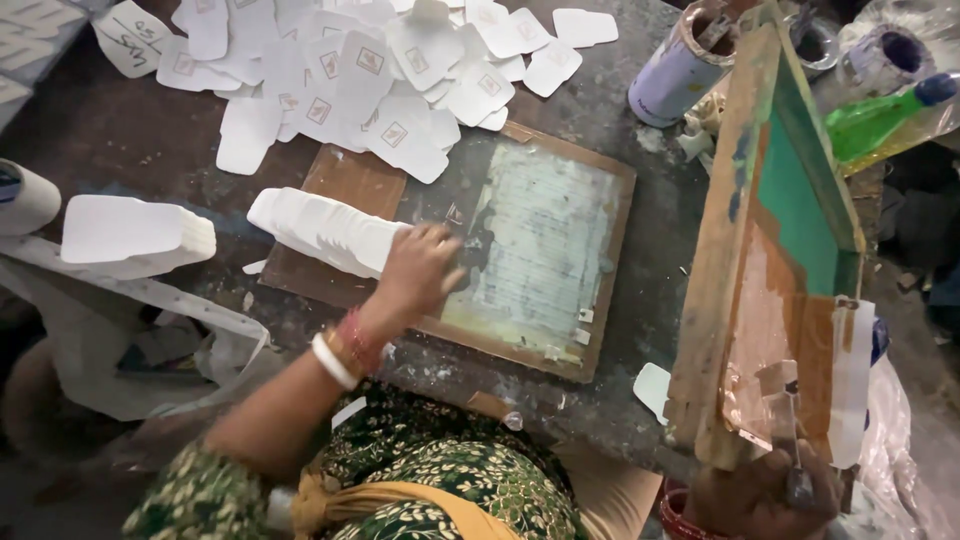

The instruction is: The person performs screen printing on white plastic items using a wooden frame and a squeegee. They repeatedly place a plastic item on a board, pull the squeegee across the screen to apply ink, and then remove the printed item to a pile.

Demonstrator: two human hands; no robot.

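Observation:
My left hand (420,268) rests on the wooden printing board (350,180), fingers down beside a fanned stack of blank white cards (325,230); whether it pinches a card I cannot tell. My right hand (765,492) grips the near edge of a wooden screen-printing frame (740,200), which is tilted up on its hinge side, its green and brown mesh facing right. A pale stained glass-like plate (545,250) fills the board's right half.
Printed white cards (360,70) lie heaped at the back. Another blank stack (135,235) sits at the left above a white bag (150,340). Ink tins (685,65) and a green bottle (880,115) stand at the back right.

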